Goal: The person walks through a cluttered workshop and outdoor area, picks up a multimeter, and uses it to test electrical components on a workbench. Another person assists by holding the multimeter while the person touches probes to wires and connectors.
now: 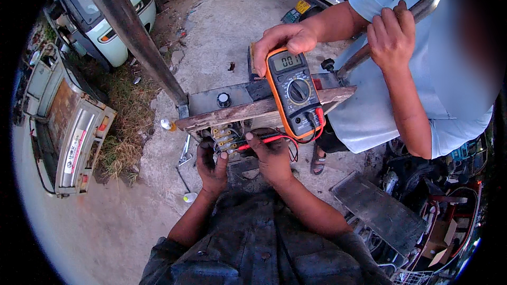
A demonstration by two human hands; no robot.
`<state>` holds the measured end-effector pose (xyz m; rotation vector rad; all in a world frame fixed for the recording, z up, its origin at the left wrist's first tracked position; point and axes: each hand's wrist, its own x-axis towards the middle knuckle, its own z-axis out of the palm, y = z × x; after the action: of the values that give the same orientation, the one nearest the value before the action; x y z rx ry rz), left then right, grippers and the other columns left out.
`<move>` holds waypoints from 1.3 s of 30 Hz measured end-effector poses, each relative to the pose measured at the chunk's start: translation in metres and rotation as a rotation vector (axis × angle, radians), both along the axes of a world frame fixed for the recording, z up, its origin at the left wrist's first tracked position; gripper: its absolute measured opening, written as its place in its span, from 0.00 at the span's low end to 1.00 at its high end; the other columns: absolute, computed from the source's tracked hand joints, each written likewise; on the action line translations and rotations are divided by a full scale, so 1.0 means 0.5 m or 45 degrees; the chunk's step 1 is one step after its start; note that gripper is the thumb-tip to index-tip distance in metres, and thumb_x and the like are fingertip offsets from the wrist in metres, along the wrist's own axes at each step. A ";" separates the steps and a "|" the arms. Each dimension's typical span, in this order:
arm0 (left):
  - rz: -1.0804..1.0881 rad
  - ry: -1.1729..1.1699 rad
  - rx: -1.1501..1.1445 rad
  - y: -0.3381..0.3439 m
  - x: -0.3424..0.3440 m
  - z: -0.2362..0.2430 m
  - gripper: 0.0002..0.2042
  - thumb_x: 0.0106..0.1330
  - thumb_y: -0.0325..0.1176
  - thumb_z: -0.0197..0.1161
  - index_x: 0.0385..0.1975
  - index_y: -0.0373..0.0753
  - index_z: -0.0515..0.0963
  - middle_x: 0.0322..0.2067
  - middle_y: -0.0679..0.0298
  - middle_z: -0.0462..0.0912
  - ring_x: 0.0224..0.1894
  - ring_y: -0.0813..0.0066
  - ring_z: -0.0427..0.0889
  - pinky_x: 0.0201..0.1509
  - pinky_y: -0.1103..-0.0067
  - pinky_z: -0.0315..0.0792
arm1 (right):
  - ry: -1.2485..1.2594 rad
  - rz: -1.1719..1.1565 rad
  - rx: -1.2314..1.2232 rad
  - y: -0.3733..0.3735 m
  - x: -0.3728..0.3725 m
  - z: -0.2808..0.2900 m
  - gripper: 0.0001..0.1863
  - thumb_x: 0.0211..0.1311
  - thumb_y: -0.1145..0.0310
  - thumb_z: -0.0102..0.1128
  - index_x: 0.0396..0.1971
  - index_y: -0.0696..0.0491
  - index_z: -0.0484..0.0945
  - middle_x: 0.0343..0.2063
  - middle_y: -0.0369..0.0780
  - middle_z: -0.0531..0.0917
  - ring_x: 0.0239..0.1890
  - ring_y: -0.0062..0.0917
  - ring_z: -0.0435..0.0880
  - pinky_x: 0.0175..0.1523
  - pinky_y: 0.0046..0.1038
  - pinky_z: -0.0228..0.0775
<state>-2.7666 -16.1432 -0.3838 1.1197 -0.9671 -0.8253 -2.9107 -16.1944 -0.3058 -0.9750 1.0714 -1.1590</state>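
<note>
My right hand (271, 161) is closed on the test probes (253, 143), whose tips reach the terminal block (223, 136) under a worn board (237, 112). My left hand (211, 171) curls at the block's left end beside thin wires; what its fingers pinch is unclear. An orange-cased digital multimeter (292, 94) hangs in another person's hand (285, 42) above the board, with red and black leads running from its lower sockets toward my fingers. That person's other hand (391, 37) grips a bent metal bar (425, 2). A black knob (223, 100) sits on the metal panel.
A metal post (129, 31) rises at left. Beyond it are a parked vehicle (111, 21) and a rusty body panel (68, 132). Tools (185, 150) and small bottles (168, 125) lie on concrete. A sandalled foot (318, 161), dark plate (377, 211) and cluttered parts are at right.
</note>
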 end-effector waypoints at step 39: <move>0.043 0.121 0.002 0.001 -0.015 0.019 0.22 0.61 0.32 0.63 0.52 0.33 0.64 0.47 0.60 0.71 0.52 0.71 0.70 0.59 0.75 0.62 | 0.039 0.030 -0.013 0.001 -0.003 -0.002 0.08 0.57 0.72 0.66 0.33 0.58 0.79 0.31 0.36 0.83 0.34 0.19 0.79 0.40 0.24 0.72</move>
<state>-2.7739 -16.1425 -0.3745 1.0860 -0.8668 -0.8446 -2.9124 -16.1940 -0.3066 -1.0138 1.0770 -1.1347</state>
